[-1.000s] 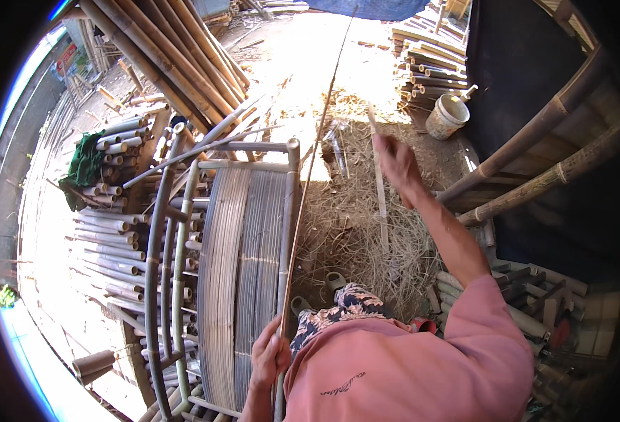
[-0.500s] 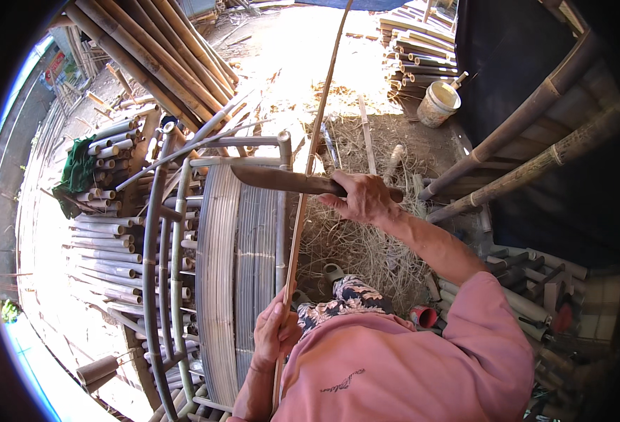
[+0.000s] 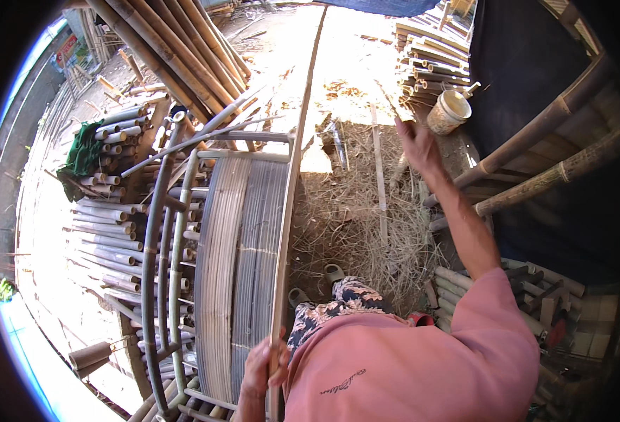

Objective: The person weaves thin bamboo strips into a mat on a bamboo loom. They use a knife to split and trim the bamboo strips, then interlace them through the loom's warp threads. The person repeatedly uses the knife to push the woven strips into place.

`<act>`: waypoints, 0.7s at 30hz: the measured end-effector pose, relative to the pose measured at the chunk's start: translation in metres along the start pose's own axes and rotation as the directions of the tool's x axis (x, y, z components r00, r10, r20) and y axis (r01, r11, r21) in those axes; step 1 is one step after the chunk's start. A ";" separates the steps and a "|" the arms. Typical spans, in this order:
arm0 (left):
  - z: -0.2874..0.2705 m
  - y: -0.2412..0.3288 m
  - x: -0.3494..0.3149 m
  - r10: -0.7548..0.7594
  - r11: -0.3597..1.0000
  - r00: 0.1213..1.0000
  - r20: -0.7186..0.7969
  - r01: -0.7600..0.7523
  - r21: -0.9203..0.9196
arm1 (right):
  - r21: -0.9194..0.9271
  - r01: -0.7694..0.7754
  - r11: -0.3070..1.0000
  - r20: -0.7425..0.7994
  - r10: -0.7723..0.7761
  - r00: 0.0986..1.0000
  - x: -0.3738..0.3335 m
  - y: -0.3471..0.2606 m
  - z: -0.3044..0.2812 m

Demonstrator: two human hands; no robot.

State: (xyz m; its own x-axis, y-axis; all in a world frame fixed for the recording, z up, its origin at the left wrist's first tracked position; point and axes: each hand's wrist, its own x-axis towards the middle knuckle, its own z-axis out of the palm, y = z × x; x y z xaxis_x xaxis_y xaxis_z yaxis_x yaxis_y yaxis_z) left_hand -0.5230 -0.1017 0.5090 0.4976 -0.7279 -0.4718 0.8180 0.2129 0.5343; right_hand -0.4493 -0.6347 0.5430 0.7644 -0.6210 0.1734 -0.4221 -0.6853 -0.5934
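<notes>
My left hand is closed around the lower end of a long, thin bamboo strip. The strip runs away from me, beside the right edge of a bamboo bench with a slatted top. Out to the front right, my right hand grips the handle of a large knife. Its blade points forward and to the left, well apart from the strip, and is partly lost in the glare.
Cut bamboo tubes are stacked left of the bench. Long poles lean at the upper left. Fibre shavings cover the ground. A dirty white bucket stands beyond my right hand, near thick slanted bamboo poles.
My right hand has swung the knife from across the strip out to the far right. My left hand has moved slightly down and left with the strip, whose far end has shifted left.
</notes>
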 end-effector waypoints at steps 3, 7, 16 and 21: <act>0.021 0.028 0.071 0.118 0.986 0.989 -0.089 -0.107 0.125 | 0.088 0.369 0.925 0.115 -0.377 0.919 -0.085 -0.061 0.062; 0.057 0.056 0.114 0.221 0.889 0.961 -0.167 -0.128 0.440 | 0.107 0.614 0.782 0.137 -0.623 0.770 -0.161 -0.098 0.108; 0.063 0.034 0.090 0.192 0.871 0.978 -0.084 -0.131 0.473 | -0.049 0.647 0.761 -0.036 -0.648 0.760 -0.109 -0.069 0.110; 0.038 0.018 0.029 0.103 0.848 0.988 -0.117 -0.025 0.530 | -0.031 0.178 0.984 0.130 -0.172 0.976 -0.040 -0.039 0.080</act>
State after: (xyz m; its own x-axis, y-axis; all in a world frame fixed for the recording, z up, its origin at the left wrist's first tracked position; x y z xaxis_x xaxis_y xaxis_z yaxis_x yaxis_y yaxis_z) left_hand -0.5053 -0.1435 0.5314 0.6093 -0.6208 -0.4933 0.5282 -0.1462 0.8364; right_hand -0.4251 -0.5530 0.4963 0.8826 -0.4387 0.1691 -0.2944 -0.7960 -0.5288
